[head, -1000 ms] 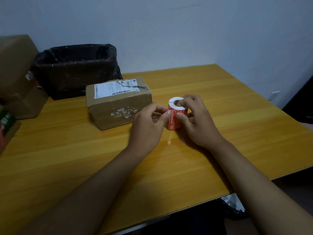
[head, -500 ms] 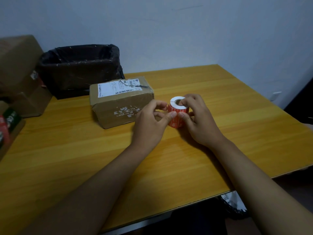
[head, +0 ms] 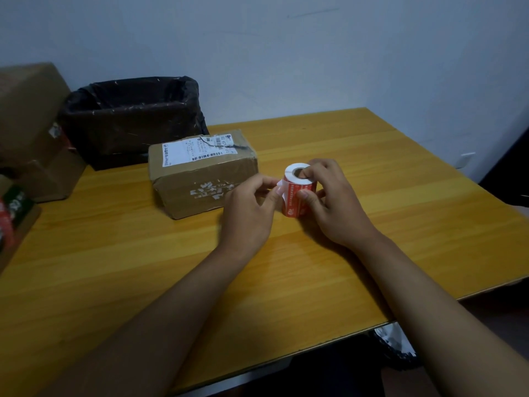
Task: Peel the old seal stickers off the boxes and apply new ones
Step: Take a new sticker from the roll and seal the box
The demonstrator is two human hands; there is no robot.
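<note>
The right hand (head: 332, 202) grips the red sticker roll (head: 297, 196) upright just above the tabletop (head: 372, 224), beside the cardboard box (head: 200, 179), while the left hand (head: 252, 207) pinches the lifted white end. A slow, flat pull, roll held steady, should free one sticker cleanly without tearing.

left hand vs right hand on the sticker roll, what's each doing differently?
The left hand pinches the loose white end of the sticker roll at its left side; the right hand grips the roll itself. The right hand has a finger in the roll's core and its thumb on the red face; the left hand touches neither. Both work above the table, beside the cardboard box.
</note>
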